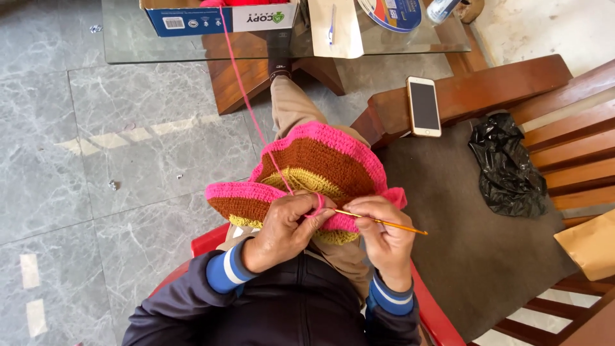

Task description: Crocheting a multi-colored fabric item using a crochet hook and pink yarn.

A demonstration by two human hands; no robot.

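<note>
A ruffled crochet piece (pixel 323 165) with pink edge, brown band and yellow-green centre lies over my lap. My left hand (pixel 285 227) pinches its pink edge, with the pink yarn (pixel 243 86) looped over a finger. That yarn runs up to a cardboard box (pixel 218 16) on the glass table (pixel 128 45). My right hand (pixel 384 237) grips a thin yellow crochet hook (pixel 391 225), whose tip meets the pink edge beside my left fingers.
A phone (pixel 423 106) lies on the arm of a wooden bench (pixel 512 83) at right, with a black plastic bag (pixel 506 163) and a brown paper bag (pixel 592 243) on its seat. I sit on a red chair (pixel 435 317). Grey tiled floor (pixel 96 160) spreads left.
</note>
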